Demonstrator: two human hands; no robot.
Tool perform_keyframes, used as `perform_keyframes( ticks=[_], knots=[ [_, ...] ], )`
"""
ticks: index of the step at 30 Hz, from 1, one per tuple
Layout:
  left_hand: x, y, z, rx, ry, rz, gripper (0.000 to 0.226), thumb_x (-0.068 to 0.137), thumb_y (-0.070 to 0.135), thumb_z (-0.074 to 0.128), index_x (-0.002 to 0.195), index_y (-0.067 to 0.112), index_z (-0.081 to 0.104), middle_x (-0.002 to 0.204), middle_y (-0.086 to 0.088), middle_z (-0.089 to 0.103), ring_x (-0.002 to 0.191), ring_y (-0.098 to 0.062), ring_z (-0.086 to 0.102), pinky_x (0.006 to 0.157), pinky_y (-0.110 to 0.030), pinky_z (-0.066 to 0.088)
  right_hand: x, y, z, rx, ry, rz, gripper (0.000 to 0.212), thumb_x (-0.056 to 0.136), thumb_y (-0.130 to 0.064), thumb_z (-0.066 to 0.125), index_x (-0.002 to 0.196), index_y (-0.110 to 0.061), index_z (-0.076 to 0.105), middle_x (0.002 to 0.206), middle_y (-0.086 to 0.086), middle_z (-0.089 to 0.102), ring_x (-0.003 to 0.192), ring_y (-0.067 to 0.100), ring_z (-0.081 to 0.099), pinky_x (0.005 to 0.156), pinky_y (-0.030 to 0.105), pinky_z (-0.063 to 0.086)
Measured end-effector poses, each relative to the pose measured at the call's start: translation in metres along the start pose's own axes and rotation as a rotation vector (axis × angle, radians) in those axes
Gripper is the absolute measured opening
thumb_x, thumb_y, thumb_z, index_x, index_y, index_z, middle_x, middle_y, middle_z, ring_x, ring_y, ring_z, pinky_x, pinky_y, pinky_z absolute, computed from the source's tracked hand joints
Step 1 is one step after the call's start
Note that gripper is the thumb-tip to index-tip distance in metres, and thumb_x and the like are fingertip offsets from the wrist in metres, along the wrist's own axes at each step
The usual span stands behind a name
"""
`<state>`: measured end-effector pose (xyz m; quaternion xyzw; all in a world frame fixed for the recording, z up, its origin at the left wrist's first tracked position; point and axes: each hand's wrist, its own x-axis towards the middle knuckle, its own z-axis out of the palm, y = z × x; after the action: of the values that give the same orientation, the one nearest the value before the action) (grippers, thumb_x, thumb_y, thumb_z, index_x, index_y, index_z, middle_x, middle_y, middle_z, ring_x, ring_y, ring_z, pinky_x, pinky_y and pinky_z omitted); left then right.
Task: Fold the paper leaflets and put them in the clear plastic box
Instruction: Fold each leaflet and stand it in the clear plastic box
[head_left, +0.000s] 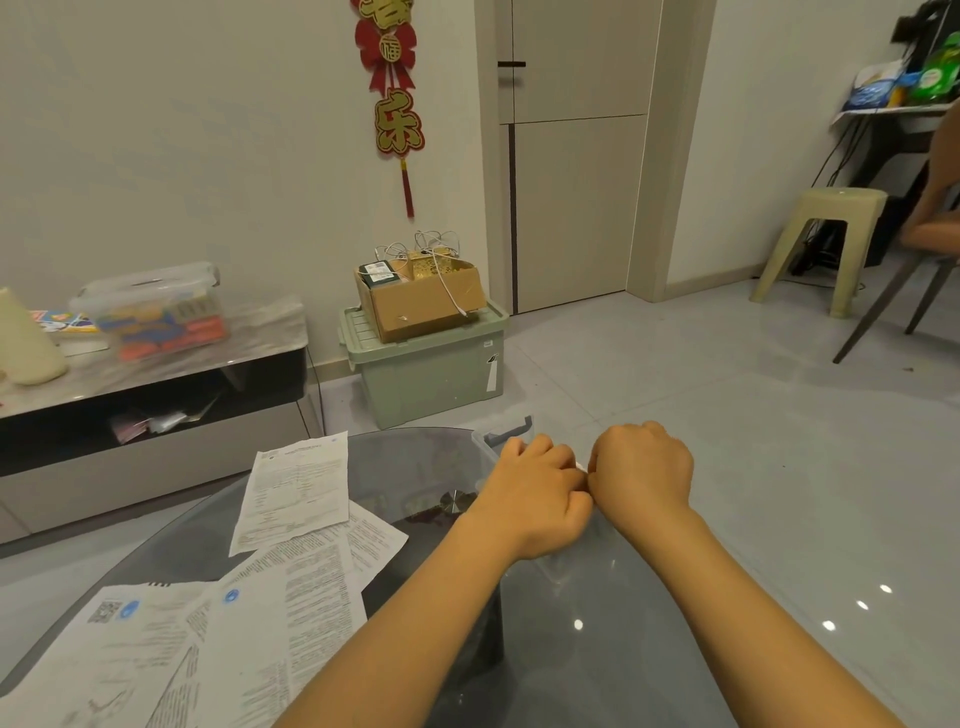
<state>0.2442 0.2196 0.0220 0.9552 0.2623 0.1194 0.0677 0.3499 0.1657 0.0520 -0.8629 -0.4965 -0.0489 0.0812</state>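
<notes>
Dark glass table (426, 467) with loose leaflets (291, 519) and clear plastic box (491, 441).

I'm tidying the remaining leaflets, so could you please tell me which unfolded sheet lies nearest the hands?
The sheet farthest up the table, lying flat atop the others, is nearest the left hand; the rest lie lower left.

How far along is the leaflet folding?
Not far. Both hands, left hand and right hand, are curled together over the clear plastic box, pinching a sliver of white, perhaps a folded leaflet. Several unfolded leaflets lie flat on the glass table.
</notes>
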Motion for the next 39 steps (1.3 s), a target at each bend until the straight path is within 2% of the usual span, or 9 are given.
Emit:
perform_keyframes(
  ticks=[5,9,11,14,17,21,25,31,39],
  knots=[
    [0.001,-0.003,0.006,-0.067,0.051,-0.028,0.075,0.071,0.044,0.005,0.118,0.015,0.056,0.119,0.001,0.054,0.105,-0.015,0.043,0.096,-0.034,0.03,0.004,0.004,-0.001,-0.005,-0.044,0.009,0.013,0.09,-0.025,0.053,0.097,-0.016,0.061,0.105,0.002,0.056,0.103,0.021,0.053,0.07,0.026,0.037],
    [0.006,-0.001,0.0,-0.024,-0.081,-0.025,0.074,0.073,0.042,0.006,0.119,0.017,0.058,0.124,0.002,0.056,0.114,-0.014,0.043,0.102,-0.037,0.025,0.006,0.013,0.003,0.181,-0.116,0.009,0.013,0.085,-0.019,0.057,0.085,-0.01,0.067,0.089,0.005,0.06,0.076,0.022,0.053,0.053,0.021,0.034],
    [0.006,-0.001,-0.003,-0.026,-0.106,-0.034,0.066,0.078,0.036,0.013,0.123,0.018,0.058,0.129,0.002,0.055,0.12,-0.013,0.041,0.104,-0.037,0.022,0.004,0.02,0.002,0.324,-0.13,0.012,0.016,0.085,-0.019,0.058,0.088,-0.012,0.071,0.084,0.003,0.065,0.073,0.021,0.055,0.056,0.022,0.039],
    [0.0,-0.003,-0.006,-0.044,-0.071,-0.069,0.065,0.08,0.034,0.016,0.135,0.019,0.048,0.142,0.003,0.044,0.131,-0.011,0.031,0.108,-0.034,0.014,-0.004,0.028,0.002,0.495,-0.051,0.0,0.016,0.089,-0.018,0.056,0.093,-0.017,0.071,0.073,-0.007,0.059,0.074,0.018,0.057,0.064,0.025,0.044],
    [-0.013,0.002,-0.015,-0.073,0.013,-0.117,0.066,0.081,0.034,0.017,0.139,0.021,0.043,0.148,0.004,0.036,0.136,-0.009,0.025,0.111,-0.03,0.006,-0.014,0.032,0.001,0.591,0.049,-0.053,0.018,0.09,-0.017,0.055,0.098,-0.018,0.071,0.086,-0.003,0.065,0.074,0.015,0.058,0.065,0.024,0.044],
    [-0.042,0.01,-0.029,-0.116,0.106,-0.195,0.064,0.081,0.034,0.017,0.141,0.025,0.04,0.15,0.007,0.031,0.137,-0.007,0.021,0.113,-0.029,0.003,-0.026,0.025,-0.006,0.665,0.122,-0.156,0.018,0.09,-0.017,0.056,0.1,-0.022,0.07,0.094,-0.005,0.057,0.075,0.009,0.054,0.069,0.021,0.043],
    [-0.083,0.017,-0.038,-0.165,0.133,-0.302,0.065,0.08,0.033,0.017,0.141,0.028,0.04,0.15,0.007,0.031,0.138,-0.009,0.021,0.115,-0.032,0.007,-0.042,0.009,-0.009,0.643,0.088,-0.285,0.018,0.091,-0.02,0.055,0.102,-0.025,0.068,0.095,-0.007,0.056,0.078,0.006,0.052,0.071,0.019,0.043],
    [-0.162,0.032,-0.053,-0.165,0.145,-0.451,0.049,0.094,0.024,0.026,0.141,0.027,0.037,0.15,0.008,0.028,0.137,-0.009,0.02,0.114,-0.03,0.005,-0.085,-0.022,-0.013,0.613,-0.004,-0.434,0.02,0.091,-0.022,0.053,0.104,-0.026,0.068,0.103,-0.005,0.059,0.084,0.01,0.056,0.081,0.032,0.051],
    [-0.247,0.022,-0.038,-0.09,0.039,-0.707,0.049,0.1,0.039,0.027,0.146,0.022,0.027,0.152,0.005,0.025,0.139,-0.013,0.019,0.114,-0.03,0.01,-0.124,-0.055,0.006,0.477,-0.178,-0.669,0.022,0.092,-0.024,0.052,0.109,-0.027,0.065,0.096,-0.009,0.053,0.083,0.006,0.051,0.077,0.023,0.046]
  ],
)
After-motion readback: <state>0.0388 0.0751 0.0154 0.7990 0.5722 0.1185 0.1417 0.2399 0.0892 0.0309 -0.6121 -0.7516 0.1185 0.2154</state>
